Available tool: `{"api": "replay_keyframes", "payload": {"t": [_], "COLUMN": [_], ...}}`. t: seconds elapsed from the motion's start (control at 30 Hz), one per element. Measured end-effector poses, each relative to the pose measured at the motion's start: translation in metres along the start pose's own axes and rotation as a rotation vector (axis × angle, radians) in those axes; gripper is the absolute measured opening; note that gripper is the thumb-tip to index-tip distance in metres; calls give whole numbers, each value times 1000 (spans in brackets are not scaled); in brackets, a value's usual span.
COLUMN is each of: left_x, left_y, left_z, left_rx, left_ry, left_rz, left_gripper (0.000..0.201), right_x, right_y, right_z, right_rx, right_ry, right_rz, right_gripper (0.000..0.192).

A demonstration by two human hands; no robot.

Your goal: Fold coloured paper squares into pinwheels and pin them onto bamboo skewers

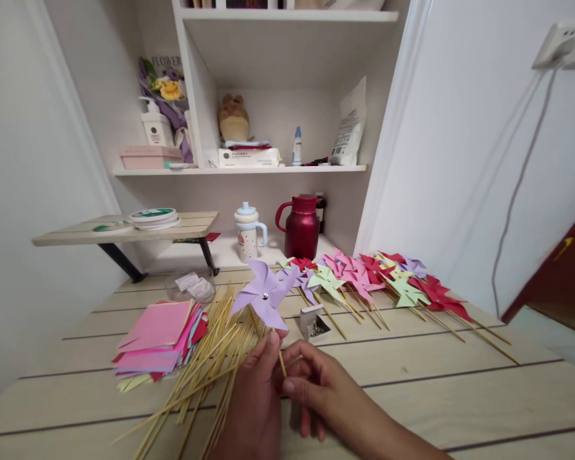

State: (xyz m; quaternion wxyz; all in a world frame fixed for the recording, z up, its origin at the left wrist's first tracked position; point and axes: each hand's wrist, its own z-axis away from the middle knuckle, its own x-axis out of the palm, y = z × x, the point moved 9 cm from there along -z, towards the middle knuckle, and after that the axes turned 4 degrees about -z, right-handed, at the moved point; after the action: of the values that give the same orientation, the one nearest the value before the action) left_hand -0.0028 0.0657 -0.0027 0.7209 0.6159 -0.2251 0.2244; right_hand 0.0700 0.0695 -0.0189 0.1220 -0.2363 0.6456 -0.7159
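A purple paper pinwheel point(259, 287) stands upright in front of me, a silver pin at its centre. Just beneath its blades, my left hand point(253, 396) grips the thin wooden stick point(282, 363) and the paper's lower edge. Lower down, the thumb and fingers of my right hand point(323, 383) are closed around the same stick. Behind my left hand lies a loose heap of thin sticks point(206, 358). A small open box point(314, 322) with metal pins in it sits just beyond my right hand.
Stacked coloured paper squares point(156, 329) lie at left. Finished pinwheels point(359, 275) in several colours spread across the back right. A clear plastic container point(191, 287), a cup point(247, 236), a red jug point(301, 227) and a small raised stand point(191, 223) with tape rolls point(154, 218) are farther back.
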Motion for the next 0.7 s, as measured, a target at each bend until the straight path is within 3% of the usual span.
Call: {"api": "replay_keyframes", "payload": {"t": [0.3,0.5,0.6,0.7], "left_x": [12,-4,-8,-9], "left_y": [-27,-25,-23,-20], "left_z": [-9,-11,-10,-9], "left_rx": [-106,-80,-86,-85], "left_ry": [-187,-34,-16,-9], "left_rz": [-56,-119,-151,-150], "left_gripper": [39,42,44,45], "right_x": [-3,0,5,4], "right_y": [1,2,3,5], "right_z": [-9,-5,-4,-4], "right_rx": [-46,-15,2,18], "right_ry": [48,29,-17,4], "right_rz": [-141,-159,-189,-205], "right_gripper": [37,32,38,30]}}
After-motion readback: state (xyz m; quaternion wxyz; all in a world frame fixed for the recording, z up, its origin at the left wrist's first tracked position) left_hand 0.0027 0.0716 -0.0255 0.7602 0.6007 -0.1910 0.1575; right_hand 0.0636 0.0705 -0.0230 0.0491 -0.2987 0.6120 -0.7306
